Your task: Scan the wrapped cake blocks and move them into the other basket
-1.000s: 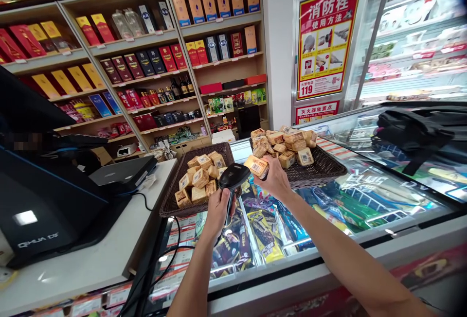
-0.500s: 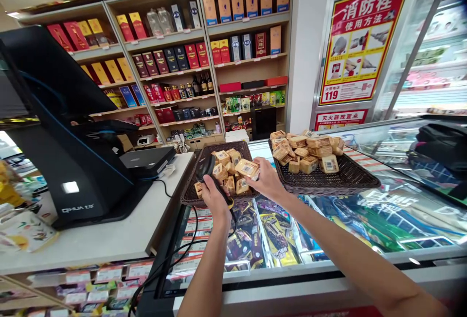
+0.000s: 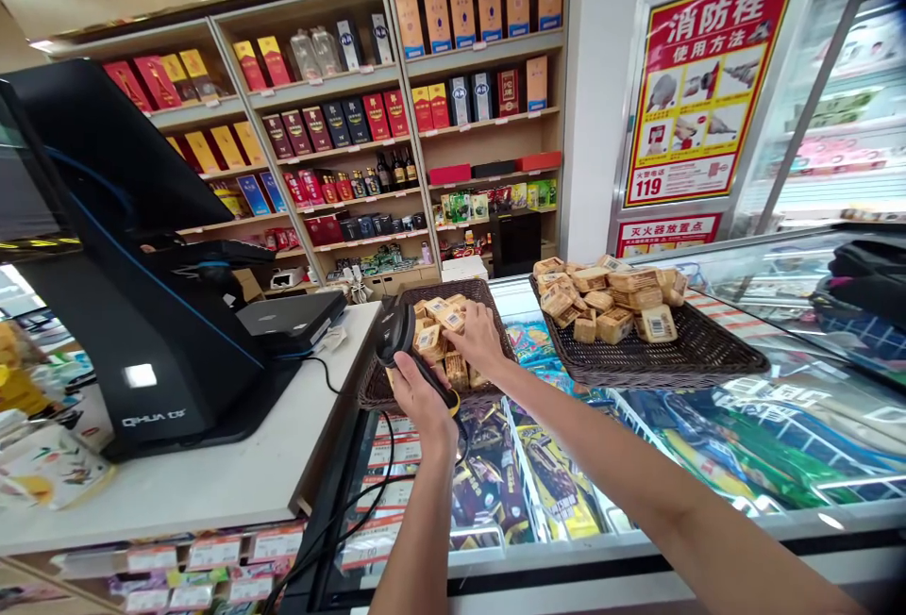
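My left hand (image 3: 419, 393) is wrapped round a black handheld barcode scanner (image 3: 396, 332), its head pointing up over the left wicker basket (image 3: 488, 292). Inside that dark brown basket lie several small tan packets with printed barcodes. My right hand (image 3: 478, 340) reaches into it from the right, fingers closed on a tan packet (image 3: 451, 316) on top of the pile. What the packets contain does not show. Further right, another wicker basket (image 3: 708, 351) carries a heap of similar packets (image 3: 615, 299) at its left part.
Both baskets rest on a glass-topped freezer (image 3: 559, 549) with ice-cream packs inside. A counter (image 3: 233, 469) with a black checkout terminal (image 3: 162, 332) stands left. The scanner's black cable (image 3: 386, 464) trails over the freezer edge. Shelves (image 3: 396, 143) of boxes line the back wall.
My right hand has moved left and slightly down with the packet, from above the basket's right side onto the pile. The left hand still grips the scanner. The view has shifted slightly.
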Action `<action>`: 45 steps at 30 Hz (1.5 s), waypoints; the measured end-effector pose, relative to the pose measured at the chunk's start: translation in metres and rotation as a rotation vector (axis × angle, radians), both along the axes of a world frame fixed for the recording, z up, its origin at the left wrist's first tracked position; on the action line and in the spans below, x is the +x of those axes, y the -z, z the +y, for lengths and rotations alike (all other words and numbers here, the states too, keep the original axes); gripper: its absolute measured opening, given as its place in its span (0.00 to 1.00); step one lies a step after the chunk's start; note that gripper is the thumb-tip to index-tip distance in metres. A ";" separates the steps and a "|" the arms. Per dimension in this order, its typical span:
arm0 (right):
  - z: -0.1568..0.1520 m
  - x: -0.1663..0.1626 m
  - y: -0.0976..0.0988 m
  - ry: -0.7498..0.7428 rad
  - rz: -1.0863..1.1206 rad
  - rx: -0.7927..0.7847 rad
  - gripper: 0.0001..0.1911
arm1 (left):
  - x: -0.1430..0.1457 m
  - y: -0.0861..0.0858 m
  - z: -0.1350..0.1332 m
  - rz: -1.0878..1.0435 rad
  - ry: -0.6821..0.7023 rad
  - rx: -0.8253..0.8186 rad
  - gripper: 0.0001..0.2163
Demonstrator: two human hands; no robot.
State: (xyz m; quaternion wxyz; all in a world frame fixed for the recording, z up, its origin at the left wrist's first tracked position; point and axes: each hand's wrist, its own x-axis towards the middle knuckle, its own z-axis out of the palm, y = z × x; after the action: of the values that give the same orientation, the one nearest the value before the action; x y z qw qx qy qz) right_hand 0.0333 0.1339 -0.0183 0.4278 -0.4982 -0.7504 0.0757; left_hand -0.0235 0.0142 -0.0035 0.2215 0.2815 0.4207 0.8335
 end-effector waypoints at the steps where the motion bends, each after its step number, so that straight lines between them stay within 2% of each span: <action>1: -0.002 0.003 0.000 0.017 -0.014 -0.013 0.21 | 0.000 0.000 0.001 -0.001 -0.001 -0.001 0.25; 4: -0.008 0.022 0.001 0.068 -0.030 -0.011 0.22 | 0.002 0.001 0.003 -0.007 0.015 -0.023 0.26; 7: -0.005 0.056 0.000 0.103 -0.054 0.040 0.17 | 0.005 0.001 0.005 0.006 0.054 -0.050 0.27; 10: 0.008 0.103 -0.002 0.190 -0.120 0.043 0.14 | 0.011 0.002 0.006 0.029 0.090 -0.084 0.28; 15: 0.037 0.192 -0.004 0.449 -0.151 -0.026 0.18 | 0.020 0.004 0.006 0.104 0.189 -0.126 0.28; 18: 0.049 0.225 -0.004 0.469 -0.140 -0.070 0.18 | 0.022 0.006 0.006 0.143 0.221 -0.141 0.28; 20: 0.055 0.230 -0.004 0.399 -0.153 -0.085 0.19 | 0.022 0.008 0.006 0.164 0.229 -0.143 0.28; 22: 0.061 0.221 -0.005 0.328 -0.162 -0.104 0.22 | 0.022 0.010 0.005 0.188 0.239 -0.158 0.28; 25: 0.065 0.192 -0.010 0.370 -0.121 -0.180 0.33 | 0.024 0.012 0.004 0.219 0.249 -0.194 0.29; 27: 0.065 0.172 -0.014 0.425 -0.081 -0.248 0.37 | 0.024 0.012 0.004 0.237 0.252 -0.204 0.28; 31: 0.061 0.154 -0.017 0.458 -0.027 -0.308 0.26 | 0.024 0.013 0.006 0.222 0.258 -0.173 0.28; 35: 0.056 0.168 -0.011 0.433 0.067 -0.320 0.19 | 0.022 0.013 0.009 0.180 0.258 -0.118 0.27; 39: 0.042 0.191 0.007 0.297 0.329 -0.250 0.19 | 0.024 0.011 0.007 0.183 0.300 -0.135 0.27; 42: 0.027 0.202 0.023 0.155 0.522 -0.161 0.23 | 0.027 0.011 0.003 0.203 0.389 -0.162 0.27; 45: 0.014 0.204 0.035 0.030 0.672 -0.130 0.26 | 0.029 0.014 0.001 0.252 0.547 -0.205 0.28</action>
State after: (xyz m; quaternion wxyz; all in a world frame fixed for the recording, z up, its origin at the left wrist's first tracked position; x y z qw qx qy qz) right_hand 0.2373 0.1481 -0.0530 0.6197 -0.4825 -0.5536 0.2769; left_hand 0.0059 0.0153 -0.0176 0.4107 0.4616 0.4356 0.6547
